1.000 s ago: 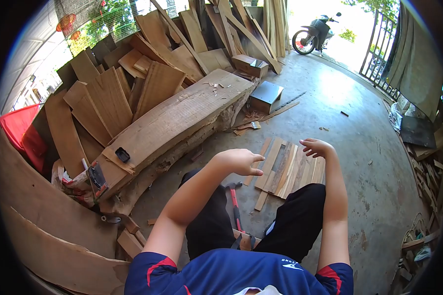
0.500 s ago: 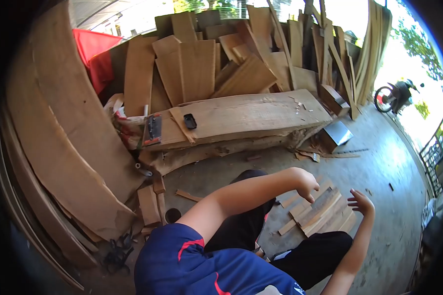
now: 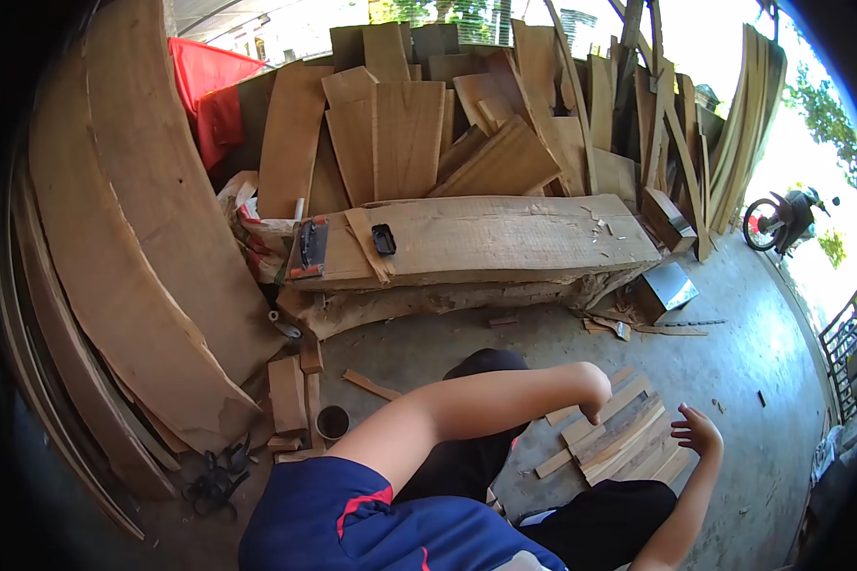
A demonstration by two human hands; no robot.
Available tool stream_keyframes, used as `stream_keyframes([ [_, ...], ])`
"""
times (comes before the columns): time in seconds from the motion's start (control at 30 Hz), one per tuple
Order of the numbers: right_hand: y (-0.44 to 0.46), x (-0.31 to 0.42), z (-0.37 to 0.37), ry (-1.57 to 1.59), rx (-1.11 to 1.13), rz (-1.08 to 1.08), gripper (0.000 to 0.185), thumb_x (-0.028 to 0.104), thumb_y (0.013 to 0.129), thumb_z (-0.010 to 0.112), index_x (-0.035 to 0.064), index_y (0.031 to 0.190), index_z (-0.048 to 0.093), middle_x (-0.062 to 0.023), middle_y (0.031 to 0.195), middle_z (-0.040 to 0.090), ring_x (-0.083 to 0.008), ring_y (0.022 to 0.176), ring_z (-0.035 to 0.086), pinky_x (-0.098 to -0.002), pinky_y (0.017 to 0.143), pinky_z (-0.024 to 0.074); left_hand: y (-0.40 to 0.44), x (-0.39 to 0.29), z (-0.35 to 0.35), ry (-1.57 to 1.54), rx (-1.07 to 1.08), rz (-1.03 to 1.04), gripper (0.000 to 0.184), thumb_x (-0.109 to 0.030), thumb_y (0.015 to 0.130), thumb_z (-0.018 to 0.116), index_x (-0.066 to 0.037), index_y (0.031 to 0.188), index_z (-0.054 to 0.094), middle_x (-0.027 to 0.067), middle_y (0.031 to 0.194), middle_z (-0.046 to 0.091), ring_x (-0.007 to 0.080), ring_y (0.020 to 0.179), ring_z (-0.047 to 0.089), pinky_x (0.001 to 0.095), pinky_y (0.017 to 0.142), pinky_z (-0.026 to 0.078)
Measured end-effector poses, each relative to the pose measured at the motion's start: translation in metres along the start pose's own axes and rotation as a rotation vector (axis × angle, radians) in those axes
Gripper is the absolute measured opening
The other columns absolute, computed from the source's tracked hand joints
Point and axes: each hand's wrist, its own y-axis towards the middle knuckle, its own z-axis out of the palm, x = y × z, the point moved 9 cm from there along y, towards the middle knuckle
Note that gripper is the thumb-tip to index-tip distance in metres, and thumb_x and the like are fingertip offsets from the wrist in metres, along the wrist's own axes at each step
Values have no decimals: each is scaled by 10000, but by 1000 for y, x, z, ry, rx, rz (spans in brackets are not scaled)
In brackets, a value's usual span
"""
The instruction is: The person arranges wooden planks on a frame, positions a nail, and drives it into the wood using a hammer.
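My left hand (image 3: 596, 392) is bent down at the wrist above the near-left part of a set of wooden strips (image 3: 628, 438). Its back faces me, so most of its fingers are hidden and I cannot tell what they do. To the right, my right hand (image 3: 700, 431) is raised beside the strips with its fingers apart and nothing in them. The strips lie side by side on the concrete floor, in lighter and darker brown, with uneven ends.
Beyond my knees stands a thick slab bench (image 3: 505, 238) bearing a sander-like tool (image 3: 309, 246) and a small black tray (image 3: 383, 240). Boards (image 3: 409, 138) lean behind it. Large slabs (image 3: 114, 238) lean at left. A cup (image 3: 333, 422), black straps (image 3: 217, 481) and a metal box (image 3: 667, 288) are on the floor.
The view has shifted, so the bench and boards appear lower and further right. My left hand has turned, hiding more of its fingers. My right hand stays spread beside the strips.
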Motion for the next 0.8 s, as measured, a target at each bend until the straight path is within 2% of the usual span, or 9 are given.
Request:
stream_keyframes([
  [0.1,4,-3,1,-2,-3,20,556,517,831,524,139,1230,439,-114,1027,609,-240,822,605,-374,681,451,-1,-5,1,8,17,15,572,-464,789,579,-90,1216,505,122,1144,570,302,1065,530,410,864,440],
  [0.13,1,1,5,-15,21,33,624,519,834,519,128,1299,378,-125,1089,572,-237,854,589,-388,740,441,-7,-10,-5,-15,-9,26,571,-460,791,578,-92,1220,503,121,1142,571,303,1063,530,411,863,440],
  [0.3,5,23,14,-27,24,7,620,512,837,520,130,1306,383,-112,1083,574,-220,861,581,-366,732,438,-16,-24,-19,-29,-38,52,570,-447,786,590,-102,1231,498,120,1127,577,309,1042,538,417,855,442],
  [0.4,3,52,24,-56,-6,-87,610,505,838,522,109,1288,409,-98,1097,569,-213,932,553,-367,788,422,-22,-37,-24,-53,-76,130,550,-422,788,596,-99,1223,503,134,1102,585,310,1036,540,411,850,443],
  [0.53,-6,90,51,-93,28,-169,586,497,845,514,115,1280,426,-90,1118,564,-209,955,550,-353,809,419,-31,-49,-30,-113,-108,194,532,-392,785,604,-82,1207,511,146,1059,599,312,1012,551,414,834,445],
  [0.63,-5,106,66,-101,88,-210,569,493,852,504,121,1277,432,-85,1118,565,-202,951,552,-340,815,418,-36,-53,-36,-127,-132,214,520,-385,780,609,-69,1185,524,147,1016,612,312,976,567,412,811,453],
  [0.8,8,113,70,-136,68,-252,549,511,838,513,150,1249,460,-75,1079,585,-193,919,560,-333,767,430,-35,-52,-33,-126,-140,189,493,-376,774,612,-55,1143,548,148,945,629,309,920,590,406,775,466],
])
